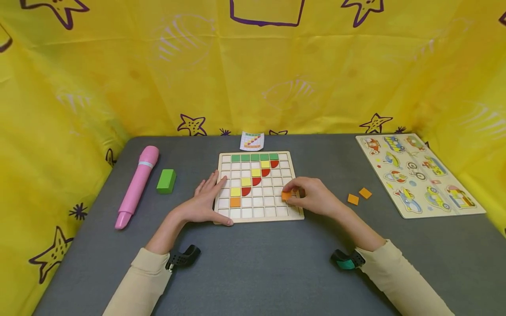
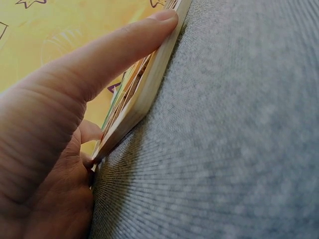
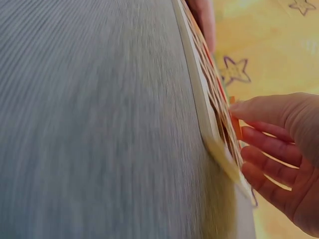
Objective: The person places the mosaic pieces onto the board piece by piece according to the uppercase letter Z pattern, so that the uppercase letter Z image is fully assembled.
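A wooden grid board (image 1: pixel 258 220) lies on the grey table, with a green row along its top and a diagonal of yellow squares (image 1: pixel 256 172) and red quarter-circle tiles (image 1: pixel 256 181). One orange tile (image 1: pixel 235 202) sits in a cell near the lower left. My left hand (image 1: pixel 203 202) rests on the board's left edge, its thumb (image 2: pixel 119 50) lying along the near rim. Over the right side of the grid, my right hand (image 1: pixel 314 196) pinches an orange square tile (image 1: pixel 286 196) between thumb and fingers; the right wrist view shows that tile (image 3: pixel 236 119) edge-on.
Two loose orange tiles (image 1: pixel 359 196) lie right of the board. Behind it is a small pattern card (image 1: pixel 252 141). A green block (image 1: pixel 166 181) and a pink microphone (image 1: pixel 137 188) lie to the left; a wooden picture puzzle (image 1: pixel 421 175) lies far right. Yellow cloth (image 1: pixel 253 79) hangs behind.
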Available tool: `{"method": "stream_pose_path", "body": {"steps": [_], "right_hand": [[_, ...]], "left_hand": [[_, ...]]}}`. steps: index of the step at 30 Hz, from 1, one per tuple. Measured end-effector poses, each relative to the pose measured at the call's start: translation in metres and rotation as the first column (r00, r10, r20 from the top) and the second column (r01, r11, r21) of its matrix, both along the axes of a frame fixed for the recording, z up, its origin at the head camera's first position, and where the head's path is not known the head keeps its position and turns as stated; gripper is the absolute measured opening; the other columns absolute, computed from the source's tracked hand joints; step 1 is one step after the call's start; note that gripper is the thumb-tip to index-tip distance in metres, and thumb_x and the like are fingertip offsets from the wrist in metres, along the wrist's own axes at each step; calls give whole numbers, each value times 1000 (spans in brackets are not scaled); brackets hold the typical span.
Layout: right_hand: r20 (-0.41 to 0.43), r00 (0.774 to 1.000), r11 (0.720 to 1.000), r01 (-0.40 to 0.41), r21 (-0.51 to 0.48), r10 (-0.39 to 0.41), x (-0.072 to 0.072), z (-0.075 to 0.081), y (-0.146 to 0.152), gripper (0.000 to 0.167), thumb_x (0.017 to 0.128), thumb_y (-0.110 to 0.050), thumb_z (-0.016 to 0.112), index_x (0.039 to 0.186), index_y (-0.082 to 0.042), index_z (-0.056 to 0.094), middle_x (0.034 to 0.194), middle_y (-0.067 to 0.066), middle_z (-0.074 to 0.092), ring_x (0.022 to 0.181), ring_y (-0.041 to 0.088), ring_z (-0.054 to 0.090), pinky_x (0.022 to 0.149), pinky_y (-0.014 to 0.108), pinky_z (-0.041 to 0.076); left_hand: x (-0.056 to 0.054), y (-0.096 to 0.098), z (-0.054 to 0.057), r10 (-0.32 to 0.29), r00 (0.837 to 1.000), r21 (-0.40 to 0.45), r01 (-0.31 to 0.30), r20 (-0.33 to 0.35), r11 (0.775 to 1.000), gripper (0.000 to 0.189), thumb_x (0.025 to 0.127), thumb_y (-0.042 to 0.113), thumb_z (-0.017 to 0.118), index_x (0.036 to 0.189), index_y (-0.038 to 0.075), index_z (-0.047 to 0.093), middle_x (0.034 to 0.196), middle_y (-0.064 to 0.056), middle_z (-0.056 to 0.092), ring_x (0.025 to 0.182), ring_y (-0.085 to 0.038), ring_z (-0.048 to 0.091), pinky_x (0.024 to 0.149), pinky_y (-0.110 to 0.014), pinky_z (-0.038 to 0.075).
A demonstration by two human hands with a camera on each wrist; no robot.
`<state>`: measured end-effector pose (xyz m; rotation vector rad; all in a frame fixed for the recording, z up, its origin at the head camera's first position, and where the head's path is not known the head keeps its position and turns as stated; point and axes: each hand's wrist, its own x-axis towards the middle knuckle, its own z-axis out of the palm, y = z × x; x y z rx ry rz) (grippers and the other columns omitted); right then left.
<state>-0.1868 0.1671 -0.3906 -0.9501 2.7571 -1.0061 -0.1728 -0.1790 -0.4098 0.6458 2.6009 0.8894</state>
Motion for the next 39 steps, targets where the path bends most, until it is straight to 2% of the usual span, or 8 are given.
{"method": "stream_pose_path", "body": {"steps": [5, 18, 29, 39], "right_hand": [[26, 999, 999, -47, -9, 47, 0, 0, -25, 24, 81, -16, 81, 102, -10, 72, 94, -4, 67, 86, 16, 58, 76, 32, 50], [1, 991, 991, -135, -23, 135, -2, -2, -78, 21, 80, -18, 83, 96, -11, 71, 89, -4, 67, 81, 14, 57, 75, 27, 48], [-18, 985, 985, -173, 3, 173, -3, -4, -93, 10, 83, -15, 78, 90, -12, 72, 84, -4, 65, 78, 12, 56, 73, 24, 46], [-14, 985, 985, -169, -17, 169, -1, -5, -93, 13, 82, -14, 80, 92, -10, 71, 86, -4, 68, 79, 13, 59, 75, 26, 48]], "left_hand": [[0, 0, -1, 1, 1000, 0, -1, -5, 1000, 128, 67, 53, 85, 157, 5, 7, 161, -16, -14, 147, -31, -12, 113, -53, -6], [0, 0, -2, 4, 1000, -17, -4, -7, 1000, 127, 68, 55, 84, 157, 6, 8, 161, -16, -14, 147, -32, -12, 113, -53, -7], [0, 0, -1, -2, 1000, -18, 2, -16, 1000, 127, 68, 55, 84, 157, 5, 9, 161, -17, -13, 147, -32, -12, 113, -53, -7], [1, 0, 0, -3, 1000, -12, 2, -15, 1000, 126, 68, 55, 84, 157, 5, 9, 161, -18, -13, 147, -32, -11, 113, -53, -6]]}}
